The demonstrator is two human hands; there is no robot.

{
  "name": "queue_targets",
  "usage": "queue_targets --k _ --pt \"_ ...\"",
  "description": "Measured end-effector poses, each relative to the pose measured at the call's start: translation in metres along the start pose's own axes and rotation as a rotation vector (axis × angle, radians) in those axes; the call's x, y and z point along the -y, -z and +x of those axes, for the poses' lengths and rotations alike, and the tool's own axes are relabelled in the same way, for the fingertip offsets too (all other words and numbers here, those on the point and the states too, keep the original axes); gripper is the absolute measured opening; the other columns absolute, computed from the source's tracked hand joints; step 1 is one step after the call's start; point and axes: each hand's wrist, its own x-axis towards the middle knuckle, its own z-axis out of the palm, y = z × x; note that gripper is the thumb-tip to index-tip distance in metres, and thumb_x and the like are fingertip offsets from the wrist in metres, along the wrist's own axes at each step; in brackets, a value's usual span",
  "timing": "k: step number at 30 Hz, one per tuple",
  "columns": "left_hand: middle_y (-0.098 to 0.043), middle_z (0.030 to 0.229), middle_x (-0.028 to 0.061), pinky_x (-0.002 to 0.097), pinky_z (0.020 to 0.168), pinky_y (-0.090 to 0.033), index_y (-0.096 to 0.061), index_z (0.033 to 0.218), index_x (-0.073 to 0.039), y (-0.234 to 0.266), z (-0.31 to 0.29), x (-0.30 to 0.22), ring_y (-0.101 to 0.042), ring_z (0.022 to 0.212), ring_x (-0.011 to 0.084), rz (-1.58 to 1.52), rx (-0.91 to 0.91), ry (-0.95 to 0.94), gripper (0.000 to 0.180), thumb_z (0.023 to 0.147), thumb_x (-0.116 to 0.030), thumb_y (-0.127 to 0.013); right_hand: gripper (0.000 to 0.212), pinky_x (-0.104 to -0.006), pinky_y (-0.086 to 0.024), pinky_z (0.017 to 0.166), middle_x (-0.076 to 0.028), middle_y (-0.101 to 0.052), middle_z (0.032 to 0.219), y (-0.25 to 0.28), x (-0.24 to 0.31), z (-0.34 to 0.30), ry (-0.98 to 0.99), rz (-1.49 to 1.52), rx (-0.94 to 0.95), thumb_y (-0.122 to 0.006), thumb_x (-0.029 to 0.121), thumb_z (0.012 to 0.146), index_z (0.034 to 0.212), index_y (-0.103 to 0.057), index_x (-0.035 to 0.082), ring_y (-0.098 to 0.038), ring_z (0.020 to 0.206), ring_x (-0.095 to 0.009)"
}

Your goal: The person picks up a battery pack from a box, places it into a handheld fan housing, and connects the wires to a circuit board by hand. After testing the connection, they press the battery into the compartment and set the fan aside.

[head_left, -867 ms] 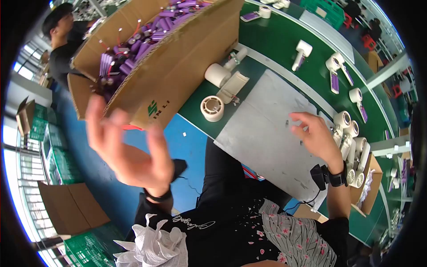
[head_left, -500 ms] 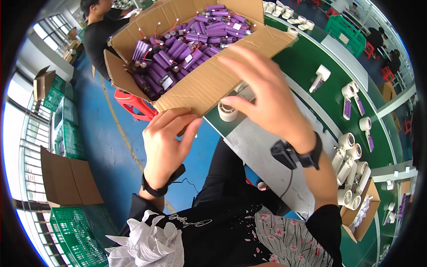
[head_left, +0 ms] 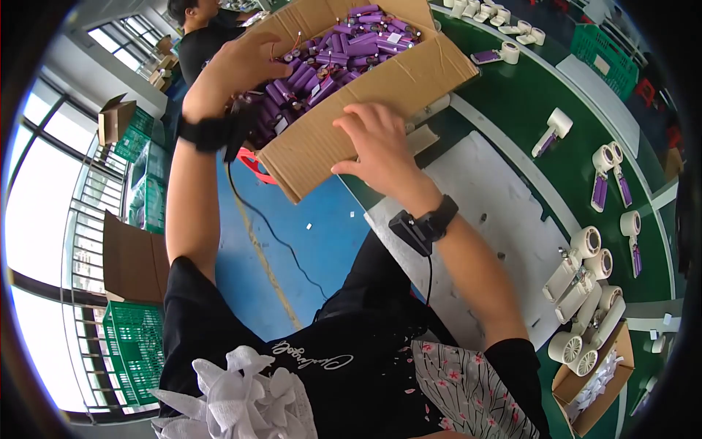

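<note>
A brown cardboard box [head_left: 322, 143] packed with purple battery packs [head_left: 344, 55] stands at the far middle, tilted in view. Over its left side reaches my left hand [head_left: 245, 66], the fingers apart and bent above the packs near thin red wires; nothing shows in its grasp. My right hand [head_left: 376, 143] lies against the near cardboard side, fingers spread and thumb apart. Both wrists wear black straps with a small device. A white cylindrical part sits partly hidden behind my right hand.
Right of the box runs a green worktable [head_left: 504, 102] with a grey mat [head_left: 482, 197]. White handheld housings [head_left: 578, 271], some with purple packs, stand along it. A small carton [head_left: 621, 358] holds white pieces. A red stool [head_left: 256, 167] shows below the box; a person [head_left: 205, 36] works beyond.
My left hand has moved from the near corner up over the box's left side. My right hand has come down against the near flap, which now hangs lower.
</note>
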Motion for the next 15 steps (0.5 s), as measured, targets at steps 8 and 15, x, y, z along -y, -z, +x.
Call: queue_targets --k 8,15 --pt "-0.061 0.130 0.0115 0.0362 0.096 -0.047 -0.051 0.138 -0.013 -0.085 0.086 0.090 -0.058 0.119 0.0239 0.441 0.379 -0.039 0.098 0.059 -0.062 -0.079 0.061 -0.0488 -0.032 0.102 -0.007 -0.048 0.128 -0.012 -0.009 -0.003 0.068 0.009 -0.108 -0.083 0.033 0.068 0.119 -0.057 0.011 -0.040 0.125 -0.030" --pt "-0.038 0.150 0.0152 0.0443 0.108 -0.037 -0.027 0.151 -0.020 -0.087 0.070 0.089 -0.036 0.138 0.0350 0.347 0.564 0.341 0.117 0.056 -0.062 -0.079 0.059 -0.0491 -0.031 0.103 -0.007 -0.047 0.129 -0.008 -0.001 -0.006 0.044 0.006 -0.099 -0.082 0.036 0.068 0.117 -0.059 0.011 -0.039 0.126 -0.029"
